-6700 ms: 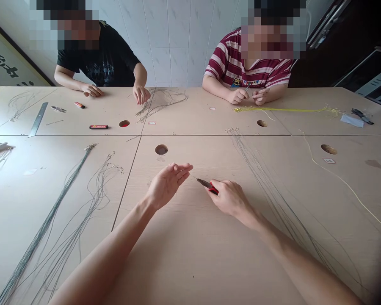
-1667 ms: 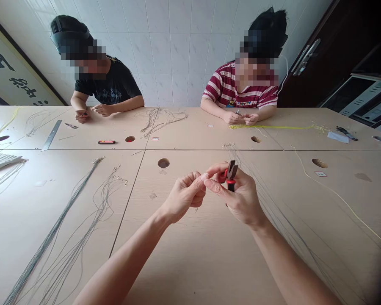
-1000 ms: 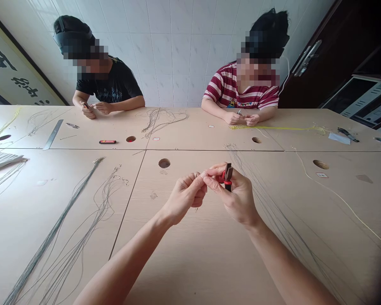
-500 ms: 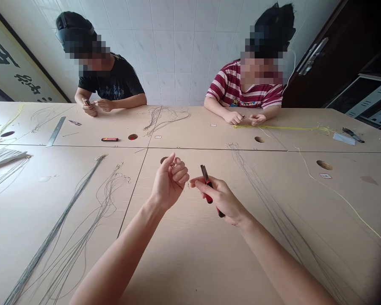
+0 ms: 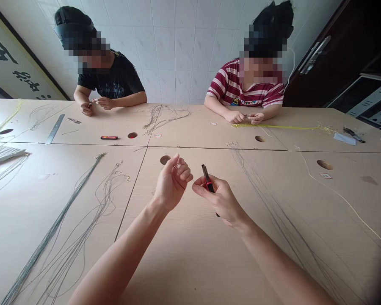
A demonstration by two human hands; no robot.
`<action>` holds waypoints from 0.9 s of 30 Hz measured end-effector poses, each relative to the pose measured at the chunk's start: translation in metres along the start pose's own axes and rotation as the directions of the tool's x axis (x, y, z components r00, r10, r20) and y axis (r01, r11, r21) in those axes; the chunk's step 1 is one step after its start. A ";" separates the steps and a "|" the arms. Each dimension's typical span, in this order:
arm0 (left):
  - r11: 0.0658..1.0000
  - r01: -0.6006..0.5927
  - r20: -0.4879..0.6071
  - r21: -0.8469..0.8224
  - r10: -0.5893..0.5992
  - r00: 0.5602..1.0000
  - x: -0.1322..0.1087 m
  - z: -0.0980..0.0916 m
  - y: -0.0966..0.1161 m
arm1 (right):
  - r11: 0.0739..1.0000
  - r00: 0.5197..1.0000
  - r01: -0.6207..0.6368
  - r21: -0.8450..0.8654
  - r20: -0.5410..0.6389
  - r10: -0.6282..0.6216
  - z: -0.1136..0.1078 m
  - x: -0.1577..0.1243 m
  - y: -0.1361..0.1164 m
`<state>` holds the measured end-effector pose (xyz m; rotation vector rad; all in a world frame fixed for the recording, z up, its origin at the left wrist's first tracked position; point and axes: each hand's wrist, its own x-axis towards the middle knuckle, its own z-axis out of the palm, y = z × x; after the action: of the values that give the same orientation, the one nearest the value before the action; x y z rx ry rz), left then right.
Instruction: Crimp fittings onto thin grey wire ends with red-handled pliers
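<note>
Table (image 5: 184,262) | right hand (image 5: 222,198) grips slanted pliers (image 5: 207,178), nose away | left hand (image 5: 172,184) curled, contents unclear

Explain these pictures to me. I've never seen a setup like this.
There is no machine: a person works with two bare hands, filmed by one camera worn on the head, looking forward and down. The right hand holds red-and-black pliers. The left hand is curled beside it; anything it grips is too small to identify. On the table lie a bundle of grey cords, yellow cords and a metal ruler. Two co-workers sit opposite.
</note>
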<state>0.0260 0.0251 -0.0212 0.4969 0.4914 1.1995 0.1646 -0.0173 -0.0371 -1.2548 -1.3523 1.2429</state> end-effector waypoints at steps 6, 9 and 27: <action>0.957 -0.090 0.029 0.276 0.085 0.996 -0.004 0.004 0.005 | 0.995 0.998 0.049 -0.089 -0.036 -0.052 -0.015 0.003 -0.003; 0.879 -0.084 0.012 0.469 0.089 0.996 -0.005 0.004 0.014 | 0.974 0.988 0.075 -0.212 -0.115 -0.101 -0.023 0.005 -0.003; 0.559 -0.203 0.121 0.804 0.181 0.976 -0.027 0.002 0.082 | 0.802 0.787 -0.146 -0.580 -0.560 -0.261 -0.098 0.027 0.005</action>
<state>-0.0416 0.0219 0.0324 1.4035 1.0044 1.1176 0.2595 0.0191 -0.0328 -1.8340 -1.2862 0.2428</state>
